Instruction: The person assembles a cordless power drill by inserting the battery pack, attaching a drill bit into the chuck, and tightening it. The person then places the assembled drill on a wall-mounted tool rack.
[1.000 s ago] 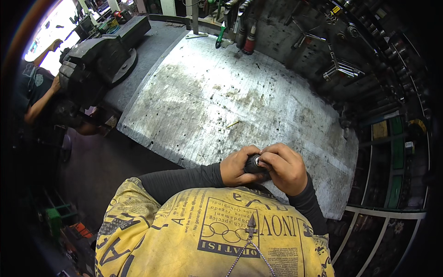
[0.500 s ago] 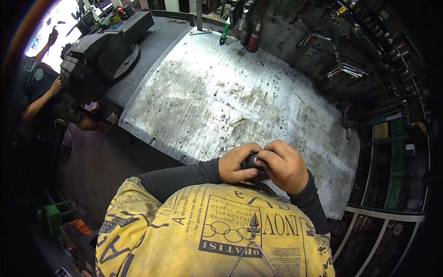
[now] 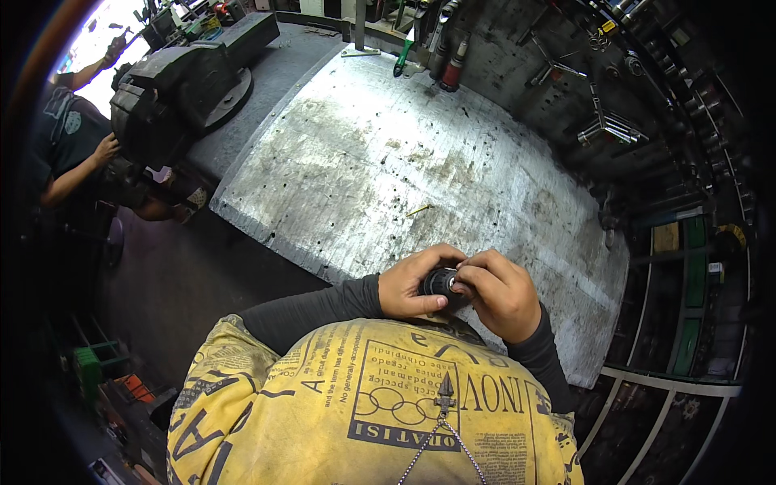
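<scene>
Close to my body, over the near edge of the metal-topped bench, my left hand is closed around a small round black ribbed part. A bright silvery ring shows at its right end. My right hand is closed too, thumb and forefinger pinched against that silvery end. Whether the right fingers also hold something small is hidden. Beyond the hands, a thin yellow stick lies on the bench top.
A large dark bench vise stands at the far left, with another person beside it. At the back are a green-handled tool and a red-handled tool. Wrenches hang on the right panel; shelving stands at right.
My right fingers have shifted slightly, and more of the black part and its silvery end shows. The left hand keeps its hold. The whole view has shifted slightly.
</scene>
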